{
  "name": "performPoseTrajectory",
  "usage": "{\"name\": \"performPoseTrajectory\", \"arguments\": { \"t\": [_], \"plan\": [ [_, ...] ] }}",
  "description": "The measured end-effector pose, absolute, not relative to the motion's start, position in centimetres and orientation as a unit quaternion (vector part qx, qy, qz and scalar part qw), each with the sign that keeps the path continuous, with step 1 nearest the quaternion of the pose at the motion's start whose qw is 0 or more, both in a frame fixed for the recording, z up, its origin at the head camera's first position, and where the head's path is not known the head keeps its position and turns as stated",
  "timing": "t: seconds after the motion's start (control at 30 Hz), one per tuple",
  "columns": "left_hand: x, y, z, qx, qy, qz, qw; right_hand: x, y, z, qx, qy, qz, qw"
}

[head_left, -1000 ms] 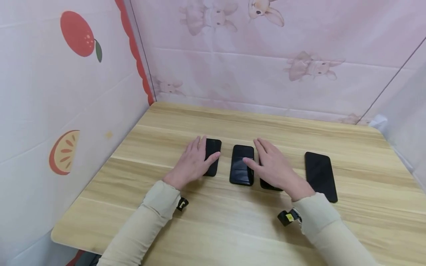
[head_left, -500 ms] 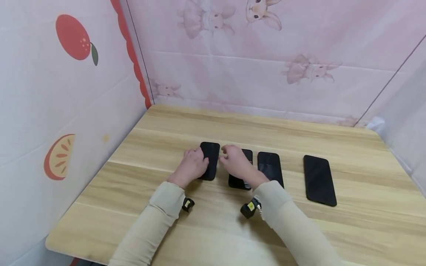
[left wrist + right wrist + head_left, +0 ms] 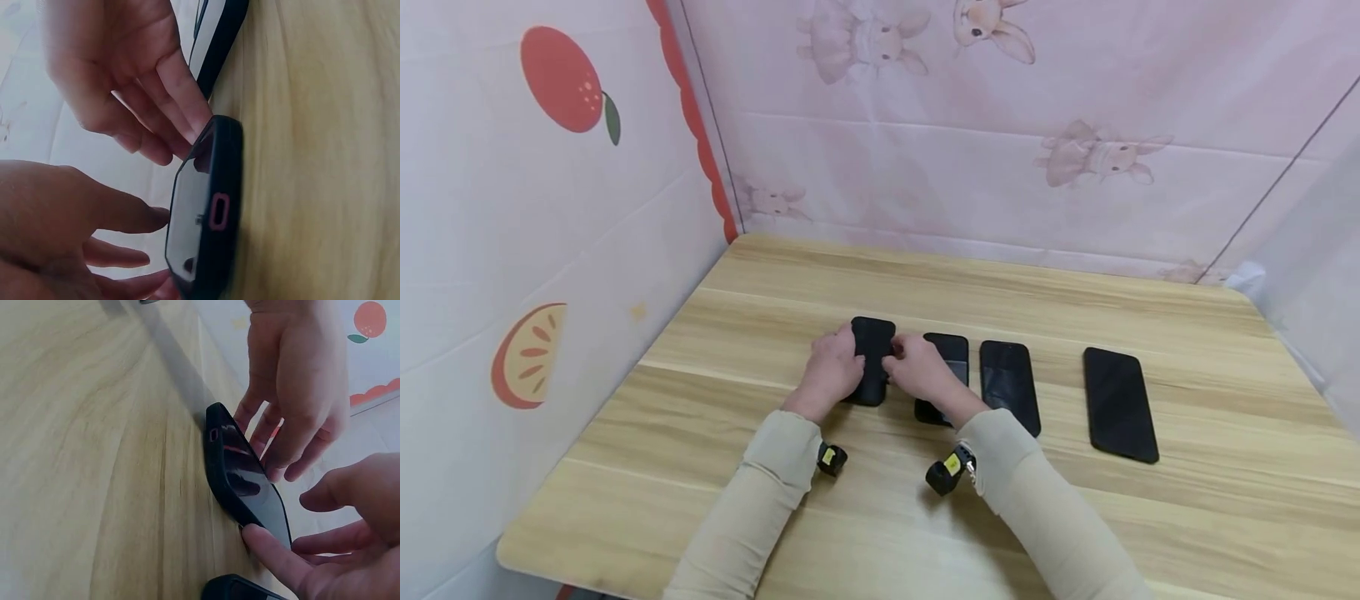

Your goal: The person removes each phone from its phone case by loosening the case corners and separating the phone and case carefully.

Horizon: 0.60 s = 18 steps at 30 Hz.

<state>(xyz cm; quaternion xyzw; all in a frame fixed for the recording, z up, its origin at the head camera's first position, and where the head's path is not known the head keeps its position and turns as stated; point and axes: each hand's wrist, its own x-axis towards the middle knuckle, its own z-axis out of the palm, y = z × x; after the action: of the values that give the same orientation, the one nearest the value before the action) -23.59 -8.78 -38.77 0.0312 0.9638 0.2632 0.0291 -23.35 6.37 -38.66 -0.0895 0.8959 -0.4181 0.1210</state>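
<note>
A black-cased smartphone (image 3: 872, 367) lies on the wooden table, screen up, between both hands. My left hand (image 3: 831, 367) holds its left side, with the thumb on the screen and the fingers at the outer edge. From the other side, my right hand (image 3: 920, 367) touches the phone's right edge with a fingertip. The right hand's thumb (image 3: 315, 499) stays apart, above the screen. In the left wrist view a pinkish-framed port shows in the end of the smartphone (image 3: 219, 212).
A second phone (image 3: 957, 350) lies partly under the right hand. To its right are a third phone (image 3: 1009, 383) and, farther off, a larger black phone (image 3: 1120, 406). Printed cloth walls (image 3: 625, 217) border the wooden table (image 3: 820, 275).
Both hands have gone from spread to bent fingers. My right hand has moved left from over the third phone to the leftmost phone, where the left hand now holds on.
</note>
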Motion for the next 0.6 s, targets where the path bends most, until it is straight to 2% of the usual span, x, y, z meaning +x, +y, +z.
{"name": "performPoseTrajectory", "arguments": {
  "t": [0.17, 0.37, 0.6],
  "plan": [
    [-23.8, -8.6, -38.8, 0.003, 0.952, 0.303, 0.029, -23.2, 6.6, -38.8, -0.07, 0.871, -0.468, 0.136],
    [-24.1, -9.0, -38.9, 0.012, 0.914, 0.406, -0.015, -23.2, 6.9, -39.0, -0.052, 0.8, -0.575, 0.164],
    [-24.3, -9.4, -38.0, 0.022, 0.853, 0.52, 0.019, -22.8, 8.1, -38.1, -0.022, 0.729, -0.668, 0.148]
  ]
}}
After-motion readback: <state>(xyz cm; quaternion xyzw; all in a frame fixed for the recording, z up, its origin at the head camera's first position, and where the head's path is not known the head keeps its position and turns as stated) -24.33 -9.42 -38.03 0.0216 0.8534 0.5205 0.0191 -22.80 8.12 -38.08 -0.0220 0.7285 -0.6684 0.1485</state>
